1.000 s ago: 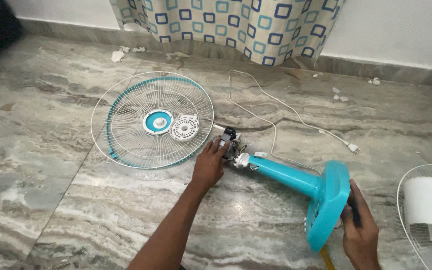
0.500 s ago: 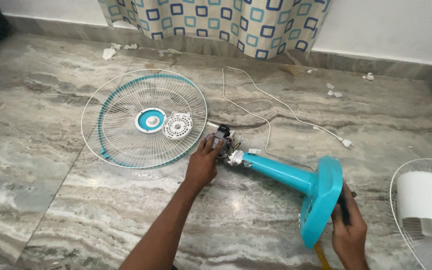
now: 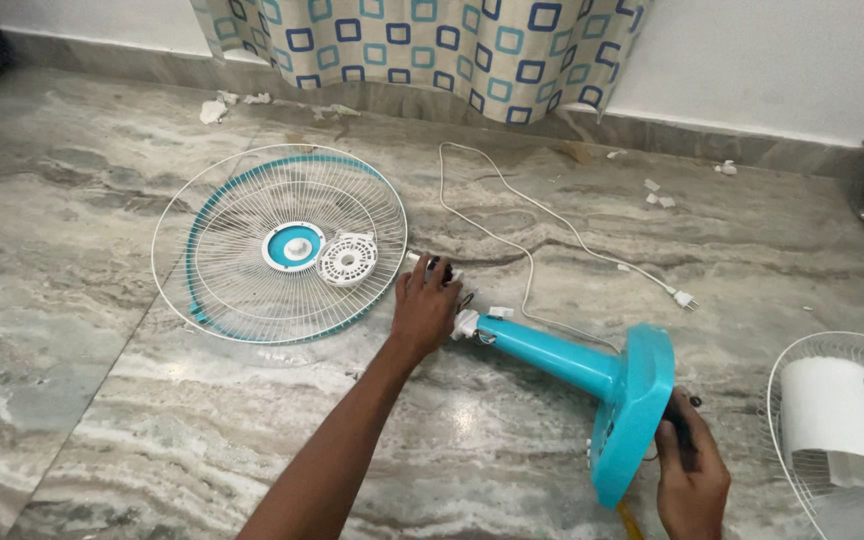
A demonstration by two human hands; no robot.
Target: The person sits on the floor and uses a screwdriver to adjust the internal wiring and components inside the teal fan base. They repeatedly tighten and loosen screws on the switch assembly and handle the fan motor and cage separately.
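A turquoise fan stand [image 3: 562, 360] lies on its side on the marble floor, its round base [image 3: 637, 410] tipped up on edge. My left hand [image 3: 424, 308] rests over the black motor parts at the stand's top end, fingers closed around them. My right hand [image 3: 690, 478] grips a dark tool pressed against the underside of the base. A white and turquoise fan grille [image 3: 280, 243] lies flat to the left of my left hand, with a small white round cap [image 3: 348, 259] on it.
A white power cord [image 3: 542, 225] with a plug [image 3: 685, 299] snakes across the floor behind the stand. Another white grille with a white motor cover [image 3: 837, 420] sits at the right edge. A patterned curtain [image 3: 422, 50] hangs at the back wall; paper scraps litter the floor.
The view has shifted slightly. My left hand has closed further over the motor end of the stand. My right hand stays at the base.
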